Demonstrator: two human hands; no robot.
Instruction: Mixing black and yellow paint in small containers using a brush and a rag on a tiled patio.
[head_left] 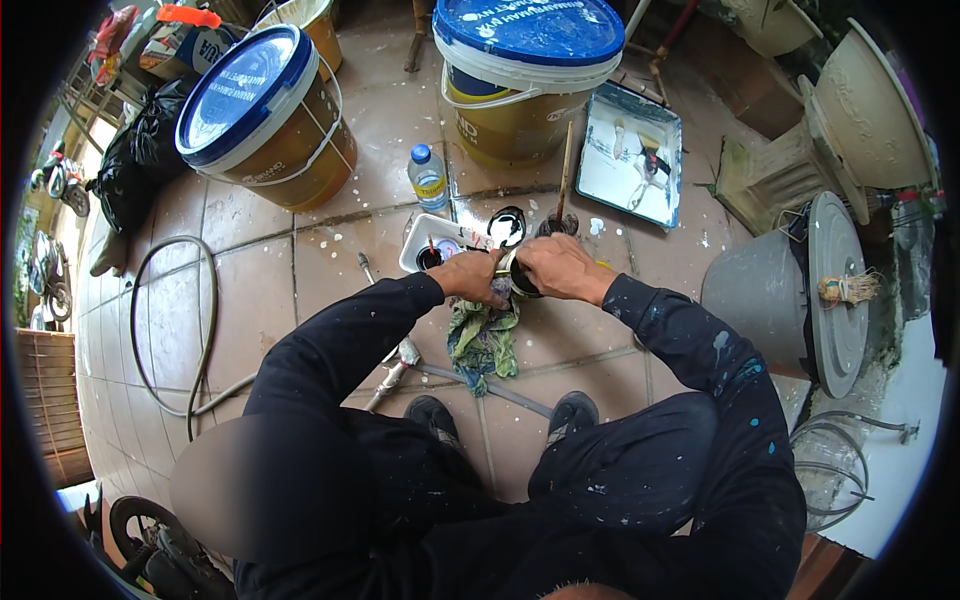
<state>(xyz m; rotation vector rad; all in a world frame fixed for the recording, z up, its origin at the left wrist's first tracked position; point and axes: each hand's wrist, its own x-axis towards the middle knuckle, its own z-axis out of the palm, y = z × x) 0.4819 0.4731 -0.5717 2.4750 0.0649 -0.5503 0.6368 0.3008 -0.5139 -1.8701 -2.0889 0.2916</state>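
Note:
My left hand (476,276) is closed on a small open tin (508,266) with a dark inside. My right hand (562,264) has curled fingers at the tin's opening; what they hold is hidden. A crumpled green patterned rag (484,338) hangs below the tin onto the tiles. Beside my hands are a white plastic container (416,240) with dark paint pots, a round vessel with white and dark paint (506,226), and a dark-bristled brush with a long handle (565,180). A water bottle (427,182) stands just beyond.
Two lidded buckets (260,120) (520,110), a paint tray (630,150) with brushes, black bags (150,150), a looped hose (140,330), a sprayer wand (395,375), a grey bin (750,310) and pale planters (865,115) surround me on the tiled floor (250,260).

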